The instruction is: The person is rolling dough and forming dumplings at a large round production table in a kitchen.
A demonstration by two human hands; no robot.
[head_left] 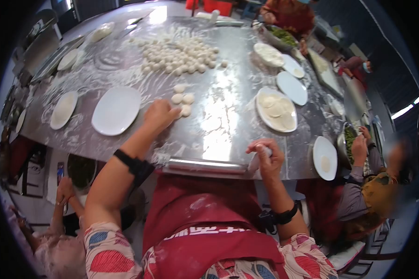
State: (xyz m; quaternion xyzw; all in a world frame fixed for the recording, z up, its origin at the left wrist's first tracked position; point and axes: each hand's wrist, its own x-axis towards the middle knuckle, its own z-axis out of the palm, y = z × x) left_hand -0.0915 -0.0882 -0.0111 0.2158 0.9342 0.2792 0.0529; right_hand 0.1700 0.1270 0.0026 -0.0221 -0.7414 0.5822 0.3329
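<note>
My left hand (160, 115) is low over the steel table, with its fingers curled and the thumb against the nearest of several small flattened dough pieces (188, 98). How the fingers grip that piece is partly hidden. Near the table's front edge, my right hand (268, 156) is closed around a pale rolling pin (254, 162), held at a slant. Left of my left hand lies a bare white plate (116, 110). Beyond my right hand, a white plate (290, 126) carries several round dough wrappers (275, 108).
A heap of floured dough balls (179, 55) covers the far middle of the steel table (237, 60). More white plates (292, 88) stand on the right, beside a bowl of flour (268, 55). A co-worker's hands (360, 149) are at a bowl of green filling (349, 139).
</note>
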